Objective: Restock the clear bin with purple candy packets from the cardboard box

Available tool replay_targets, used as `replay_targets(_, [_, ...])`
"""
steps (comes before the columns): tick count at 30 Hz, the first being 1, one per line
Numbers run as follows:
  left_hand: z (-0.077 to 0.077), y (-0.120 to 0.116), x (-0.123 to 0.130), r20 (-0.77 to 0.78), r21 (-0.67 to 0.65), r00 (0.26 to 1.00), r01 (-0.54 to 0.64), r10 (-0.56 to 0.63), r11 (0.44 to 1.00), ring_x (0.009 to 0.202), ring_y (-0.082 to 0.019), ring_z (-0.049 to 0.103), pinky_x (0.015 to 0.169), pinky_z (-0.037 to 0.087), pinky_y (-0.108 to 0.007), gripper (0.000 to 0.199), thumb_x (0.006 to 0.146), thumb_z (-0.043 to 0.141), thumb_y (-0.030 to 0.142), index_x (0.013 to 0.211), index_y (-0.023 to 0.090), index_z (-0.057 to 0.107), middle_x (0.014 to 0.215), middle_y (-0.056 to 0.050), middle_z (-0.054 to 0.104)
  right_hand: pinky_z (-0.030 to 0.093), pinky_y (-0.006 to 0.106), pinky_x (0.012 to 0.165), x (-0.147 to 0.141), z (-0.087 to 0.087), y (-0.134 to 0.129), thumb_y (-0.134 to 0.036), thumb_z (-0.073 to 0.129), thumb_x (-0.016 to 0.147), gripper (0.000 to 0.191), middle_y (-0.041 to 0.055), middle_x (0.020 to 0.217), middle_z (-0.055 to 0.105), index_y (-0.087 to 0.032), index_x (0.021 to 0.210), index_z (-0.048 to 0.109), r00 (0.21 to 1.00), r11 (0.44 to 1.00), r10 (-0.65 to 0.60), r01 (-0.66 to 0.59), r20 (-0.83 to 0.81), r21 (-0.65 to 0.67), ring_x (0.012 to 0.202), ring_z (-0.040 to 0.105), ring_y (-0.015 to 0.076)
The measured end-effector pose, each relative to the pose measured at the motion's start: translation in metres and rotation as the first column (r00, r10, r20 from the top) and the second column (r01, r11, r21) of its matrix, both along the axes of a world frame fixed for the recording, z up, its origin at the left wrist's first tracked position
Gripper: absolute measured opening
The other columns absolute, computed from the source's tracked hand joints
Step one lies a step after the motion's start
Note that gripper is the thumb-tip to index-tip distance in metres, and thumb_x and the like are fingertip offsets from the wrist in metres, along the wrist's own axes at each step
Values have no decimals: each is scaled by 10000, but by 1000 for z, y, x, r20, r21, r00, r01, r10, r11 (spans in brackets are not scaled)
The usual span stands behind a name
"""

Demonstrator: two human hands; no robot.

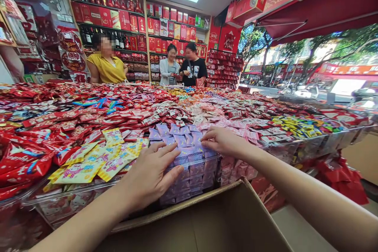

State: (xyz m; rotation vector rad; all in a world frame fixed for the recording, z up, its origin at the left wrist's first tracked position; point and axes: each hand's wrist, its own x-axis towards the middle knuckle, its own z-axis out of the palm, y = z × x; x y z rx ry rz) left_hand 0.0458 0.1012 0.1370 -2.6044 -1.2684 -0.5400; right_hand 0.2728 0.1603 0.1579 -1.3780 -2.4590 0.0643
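Observation:
Small purple packets (178,136) are stacked in rows in a clear plastic bin (195,162) in front of me. My left hand (155,173) rests at the left side of these packets, fingers stretched out and thumb apart, with nothing in its grasp. At the right side of the same stack, my right hand (218,140) touches the packets with slightly bent fingers and holds none that I can make out. Below both hands an opened cardboard box (251,208) stands against the display; the part of its inside that shows is bare cardboard.
Yellow-and-white packets (112,155) lie left of the purple ones, pink packets (236,126) to the right. Red snack bags (23,157) fill the far left. Several people stand behind the display, one in a yellow top (108,69). Shelves (146,27) with bottles and red boxes line the wall.

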Motion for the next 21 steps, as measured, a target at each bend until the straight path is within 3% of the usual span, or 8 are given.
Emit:
replay_targets(3, [8,11,14,-25,-56,995,98,-99,994,1120,-278,427,922,327,-453,373,856,346,365,1152,229,526,1249,-57,523,377,215,638,0,1,1,-292,470,766,261,57,842,671,-154,847,676,999,997,19,-15,40,-80,734,576,152])
replay_targets(5, [15,22,24,-24,-94,990,138,-141,986,1029,-238,502,902,350,-390,350,872,319,298,1077,190,581,1114,-72,619,369,216,590,2,1,4,-305,470,764,265,53,807,673,-153,839,674,998,992,21,-12,65,-122,682,571,146])
replay_targets(8, [26,39,36,-11,-124,994,106,-108,987,901,-236,568,812,402,-356,314,843,367,243,990,147,628,953,-98,677,363,204,571,5,3,9,-320,493,751,266,42,800,670,-158,874,664,995,982,51,-33,89,-185,669,561,135])
replay_targets(13, [38,58,44,10,-203,999,33,-31,979,938,-229,581,806,413,-314,303,783,429,222,1004,150,624,1020,-102,664,345,185,506,3,9,18,-319,502,749,268,41,750,658,-135,869,656,986,955,90,-46,140,-293,614,528,120])
replay_targets(18, [37,68,44,14,-316,1000,12,-8,949,806,-211,630,682,452,-255,261,692,529,233,906,171,665,899,-60,706,324,177,497,-2,11,19,-239,532,719,194,25,723,638,-143,844,647,981,963,102,-56,163,-262,598,501,107])
replay_targets(21, [40,69,46,81,-321,997,28,-2,947,787,-196,628,672,447,-245,273,719,488,245,918,161,654,875,-53,704,321,189,530,-4,13,16,-208,501,736,183,34,729,635,-138,829,642,982,980,99,-67,162,-189,625,502,114])
